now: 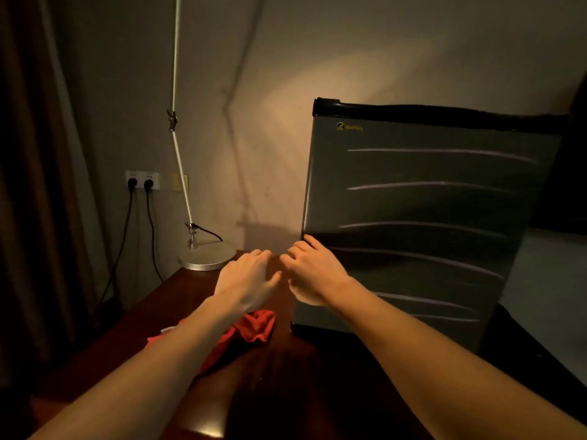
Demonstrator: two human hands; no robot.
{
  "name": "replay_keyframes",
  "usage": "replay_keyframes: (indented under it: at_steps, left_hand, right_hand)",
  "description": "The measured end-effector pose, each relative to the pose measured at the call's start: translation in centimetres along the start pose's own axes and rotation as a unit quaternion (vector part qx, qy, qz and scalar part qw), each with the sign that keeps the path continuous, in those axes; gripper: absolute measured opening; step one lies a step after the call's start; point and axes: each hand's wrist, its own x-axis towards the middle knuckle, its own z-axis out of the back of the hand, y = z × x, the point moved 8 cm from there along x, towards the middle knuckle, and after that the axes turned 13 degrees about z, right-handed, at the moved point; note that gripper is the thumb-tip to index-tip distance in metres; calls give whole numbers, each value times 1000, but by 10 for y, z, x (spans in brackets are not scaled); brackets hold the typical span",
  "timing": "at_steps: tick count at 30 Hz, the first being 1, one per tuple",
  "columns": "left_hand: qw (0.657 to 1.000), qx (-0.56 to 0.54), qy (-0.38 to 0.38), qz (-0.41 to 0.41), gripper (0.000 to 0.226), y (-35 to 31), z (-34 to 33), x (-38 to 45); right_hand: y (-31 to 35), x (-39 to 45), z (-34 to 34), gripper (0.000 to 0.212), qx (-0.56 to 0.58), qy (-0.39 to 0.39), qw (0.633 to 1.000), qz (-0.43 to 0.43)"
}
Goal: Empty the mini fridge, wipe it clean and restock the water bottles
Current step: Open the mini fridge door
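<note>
- Writing: the mini fridge (413, 217) carries a small yellow logo with lettering at the top left of its door; the letters are too blurred for you to read.
- The mini fridge stands upright at 3 o'clock on the dark wooden surface (286, 376). Its grey door, ribbed with pale horizontal lines under a black top trim, is closed, so its contents cannot be seen.
- No water bottles are in view.
- Your right hand (313, 271) is at the left edge of the fridge door, about two thirds of the way down. Grip: the fingers are bent, with the fingertips at the door edge; whether they have hooked it or only touch it cannot be told.
- Your left hand (246, 277) hangs just beside the right one, at centre, above the surface. Grip: fingers relaxed and loosely extended, holding nothing.
- A red cloth (254, 325) lies crumpled on the surface at 6 o'clock from the hands, partly hidden by your left forearm and close to the fridge's lower left corner.
- A lamp base (206, 255), a round metal disc, sits at the far edge of the surface at 10 o'clock, with a thin white jointed arm rising from it.
- A wall socket (142, 179) at 9 o'clock holds two black plugs, their cables hanging down.
- A curtain (35, 185) hangs along the left edge.
</note>
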Motion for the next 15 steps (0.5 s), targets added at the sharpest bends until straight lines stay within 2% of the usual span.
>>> replay_keyframes:
  at_steps: [6,11,15]
  left_hand:
    - [1000,5,17,0,41,10,-18,15]
    - [1000,7,24,-2,42,11,-28,21]
    - [1000,0,30,-7,40,9,-33,19]
  right_hand:
    - [-3,21,-8,35,-155,83,984,28]
    - [-5,27,-20,36,-188,127,974,27]
    - [-4,29,-27,37,-192,122,974,24]
